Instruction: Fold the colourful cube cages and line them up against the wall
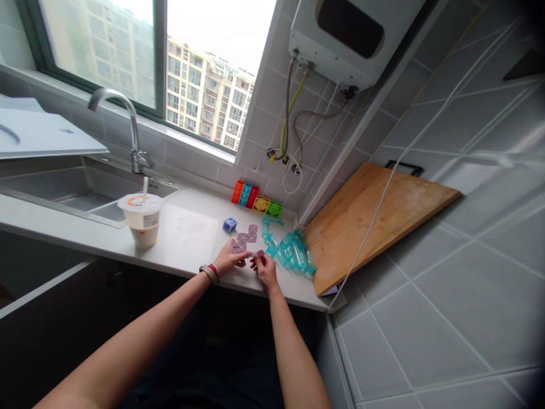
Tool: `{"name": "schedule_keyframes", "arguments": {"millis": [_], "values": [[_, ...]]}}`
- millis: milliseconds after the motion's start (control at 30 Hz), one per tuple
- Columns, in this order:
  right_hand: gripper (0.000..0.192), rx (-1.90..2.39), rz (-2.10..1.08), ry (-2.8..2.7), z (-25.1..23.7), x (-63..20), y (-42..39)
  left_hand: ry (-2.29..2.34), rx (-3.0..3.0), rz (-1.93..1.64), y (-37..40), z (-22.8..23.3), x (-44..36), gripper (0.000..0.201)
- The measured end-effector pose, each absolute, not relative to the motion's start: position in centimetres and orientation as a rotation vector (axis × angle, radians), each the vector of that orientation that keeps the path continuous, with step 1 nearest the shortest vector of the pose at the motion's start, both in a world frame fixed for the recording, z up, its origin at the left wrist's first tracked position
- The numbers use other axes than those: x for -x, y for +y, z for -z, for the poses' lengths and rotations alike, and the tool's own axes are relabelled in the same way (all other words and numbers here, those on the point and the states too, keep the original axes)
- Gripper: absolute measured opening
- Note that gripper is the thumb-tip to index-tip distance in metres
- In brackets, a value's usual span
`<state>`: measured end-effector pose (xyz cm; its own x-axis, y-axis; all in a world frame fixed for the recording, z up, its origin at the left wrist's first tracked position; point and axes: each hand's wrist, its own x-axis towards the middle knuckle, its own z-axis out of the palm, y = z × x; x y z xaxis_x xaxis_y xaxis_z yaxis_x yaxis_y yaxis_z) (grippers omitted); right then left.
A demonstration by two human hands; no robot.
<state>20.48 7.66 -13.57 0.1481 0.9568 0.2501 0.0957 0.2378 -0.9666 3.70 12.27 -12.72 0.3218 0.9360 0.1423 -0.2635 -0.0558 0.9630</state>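
My left hand [230,257] is closed on the near end of a flat chain of purple patterned panels [247,237], which runs up and away over the counter. A small purple piece [260,253] is pinched between the thumb and fingers of my right hand [264,268], close beside the left fingertips. Whether that piece is joined to the chain I cannot tell. Just beyond the chain sits a blue cube [230,225]. To the right of my right hand lies a heap of clear and teal plastic pieces [293,251].
A row of coloured blocks [256,199] stands along the wall. On the left are a lidded drink cup [142,221] with a straw, a sink [63,190] and a faucet [133,128]. A wooden board [378,210] leans at the right, with a white cable [385,190] hanging across it.
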Motion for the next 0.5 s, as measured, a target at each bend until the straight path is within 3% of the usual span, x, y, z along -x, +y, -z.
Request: {"name": "schedule_keyframes", "arguments": {"millis": [500], "values": [[0.049,1.168,-0.873,-1.245,13.10,-20.10,7.23,0.665,-1.225,-1.119,11.87,12.20,-3.54,0.058]]}}
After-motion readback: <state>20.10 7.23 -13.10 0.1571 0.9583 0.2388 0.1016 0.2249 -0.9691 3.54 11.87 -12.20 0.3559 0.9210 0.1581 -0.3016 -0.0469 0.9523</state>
